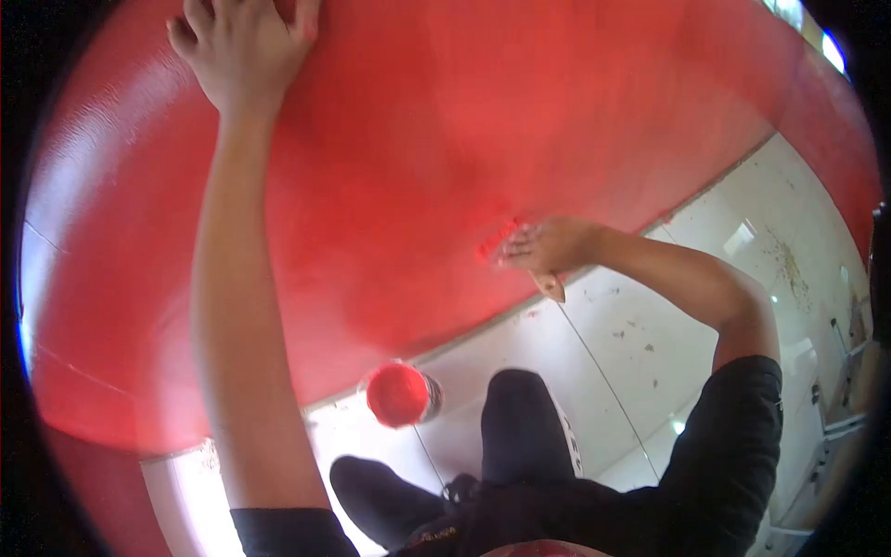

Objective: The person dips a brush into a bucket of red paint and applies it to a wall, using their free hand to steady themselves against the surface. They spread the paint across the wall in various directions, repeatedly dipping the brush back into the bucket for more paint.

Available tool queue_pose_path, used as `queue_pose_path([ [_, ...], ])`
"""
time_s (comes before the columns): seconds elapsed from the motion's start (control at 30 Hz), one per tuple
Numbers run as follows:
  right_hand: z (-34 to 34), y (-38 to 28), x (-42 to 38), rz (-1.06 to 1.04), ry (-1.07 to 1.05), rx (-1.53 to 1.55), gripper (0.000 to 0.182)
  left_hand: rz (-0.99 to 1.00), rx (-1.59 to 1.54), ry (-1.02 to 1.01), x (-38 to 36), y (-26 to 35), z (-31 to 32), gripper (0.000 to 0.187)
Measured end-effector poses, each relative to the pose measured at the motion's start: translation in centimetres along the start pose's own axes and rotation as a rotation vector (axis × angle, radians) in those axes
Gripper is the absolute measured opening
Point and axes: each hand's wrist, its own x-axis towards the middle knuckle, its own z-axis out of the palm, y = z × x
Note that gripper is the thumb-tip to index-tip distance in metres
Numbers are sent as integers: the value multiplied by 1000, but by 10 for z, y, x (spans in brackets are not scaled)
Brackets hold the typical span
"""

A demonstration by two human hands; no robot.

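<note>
Brush (548,284) is on the red wall (464,102), pinched by the right hand (549,243); the left hand (243,58) is spread against it. Painting seems under way; the next stroke probably needs even pushing.

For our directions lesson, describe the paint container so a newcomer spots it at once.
Find the big red surface, then the pale tiled floor along its lower edge. In front of the person's knees stands the paint container, set apart by its round open top and bright red contents.
</note>
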Motion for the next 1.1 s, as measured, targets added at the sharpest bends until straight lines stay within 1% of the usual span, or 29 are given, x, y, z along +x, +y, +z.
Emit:
queue_pose_path([
  [0.07,-27,31,15,119,-55,388,49,-1,37,-101,-4,-14,12,64],
  [0.1,-62,67,24,210,-112,536,44,-17,15,-102,-3,-11,10,64],
  [0.13,-101,101,25,238,15,648,38,-38,-7,-110,0,-8,6,64],
  [0.17,-140,134,27,250,146,757,32,-38,-1,-63,3,-8,4,64],
  [0.2,-167,163,24,187,452,827,26,-44,-6,-87,4,-7,1,63],
  [0.23,-189,196,26,138,644,760,24,-54,-13,-118,4,-5,0,62],
  [0.27,-210,224,30,82,830,694,23,-60,-11,-102,4,-5,-1,62],
  [0.33,-250,251,34,281,1056,318,26,-66,-22,-132,5,-5,-3,62],
  [0.37,-252,243,35,274,1055,314,26,-70,-19,-128,4,-5,-4,62],
  [0.4,-250,228,34,375,961,353,29,-70,-6,-164,4,-6,-4,63],
  [0.47,-205,225,32,414,699,-36,44,-68,5,-203,4,-5,-6,65],
  [0.5,-175,206,30,387,649,-158,49,-70,8,-204,4,-5,-6,65],
  [0.53,-151,172,27,356,595,-282,55,-76,12,-204,4,-4,-6,64],
  [0.57,-135,140,24,345,496,-191,54,-80,11,-206,5,-5,-6,64],
  [0.63,-105,94,15,175,232,86,55,-73,26,-205,5,-5,-5,65],
  [0.67,-102,82,15,174,227,94,55,-75,23,-214,4,-4,-5,65],
  [0.73,-95,69,17,142,-179,313,46,-59,11,-184,3,-6,-3,65],
  [0.8,-128,105,25,345,-48,617,40,-57,21,-173,3,-8,-2,65],
  [0.83,-149,130,24,293,257,628,37,-59,12,-166,1,-6,0,66],
  [0.87,-170,156,23,228,553,592,33,-52,6,-183,1,-5,1,66],
  [0.9,-189,186,22,186,644,246,34,-44,2,-143,2,-6,1,65],
  [0.93,-206,196,25,296,744,273,29,-36,-4,-113,1,-6,2,65],
  [0.97,-223,207,28,402,846,310,26,-35,-15,-155,-1,-7,4,65],
  [1.03,-210,210,25,613,762,10,25,41,-66,12,-2,-9,11,65],
  [1.07,-178,203,22,655,754,337,25,40,-75,-24,-2,-6,7,65],
  [1.1,-144,182,16,550,716,218,28,22,-24,-20,-2,-1,2,63],
])
